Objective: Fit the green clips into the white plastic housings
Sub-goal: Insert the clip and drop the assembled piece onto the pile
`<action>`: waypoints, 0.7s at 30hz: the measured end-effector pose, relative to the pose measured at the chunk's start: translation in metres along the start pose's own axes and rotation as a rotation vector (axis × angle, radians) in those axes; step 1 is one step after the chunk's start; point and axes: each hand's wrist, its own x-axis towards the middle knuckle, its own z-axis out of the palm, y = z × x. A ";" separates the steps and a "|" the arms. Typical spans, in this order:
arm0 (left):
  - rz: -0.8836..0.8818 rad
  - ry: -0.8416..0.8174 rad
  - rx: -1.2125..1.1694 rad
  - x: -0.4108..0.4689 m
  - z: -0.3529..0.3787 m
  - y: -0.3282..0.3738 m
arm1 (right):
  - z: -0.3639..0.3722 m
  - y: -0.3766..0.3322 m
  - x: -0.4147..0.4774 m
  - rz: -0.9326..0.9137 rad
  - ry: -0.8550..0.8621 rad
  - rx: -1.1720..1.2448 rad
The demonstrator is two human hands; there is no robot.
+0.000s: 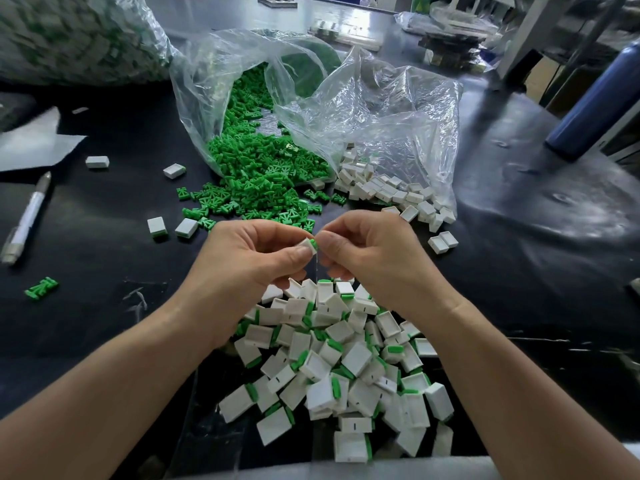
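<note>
Heap of clipped white housings (339,368) sits lower centre; above it left hand (249,258) pinches one white housing (308,246), right hand (374,251) pinches the green clip (313,242) at its end.

Open desk (104,289) lies to the left, dotted with a pen (26,220), stray housings (157,226) and a green clip (41,288). Ahead, spilled clips (256,174) and white housings (388,192) block the way. An assembled pile (346,358) crowds the near edge. The right is bare up to a blue bottle (595,98).
</note>
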 end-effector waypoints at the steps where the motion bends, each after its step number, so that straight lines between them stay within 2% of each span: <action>1: 0.002 -0.001 0.004 0.000 0.000 0.000 | 0.000 0.000 0.000 0.017 -0.020 -0.036; 4: -0.011 -0.006 -0.014 0.001 -0.001 0.000 | 0.001 -0.002 0.000 0.017 -0.062 -0.146; 10: -0.082 -0.078 -0.107 0.001 -0.002 0.002 | 0.003 -0.005 -0.001 -0.026 -0.035 -0.198; 18: 0.057 -0.145 0.032 -0.003 -0.005 0.006 | -0.002 -0.008 -0.003 -0.139 -0.123 -0.274; 21: 0.128 -0.155 0.131 -0.005 -0.004 0.007 | -0.005 -0.008 -0.003 -0.205 -0.151 -0.405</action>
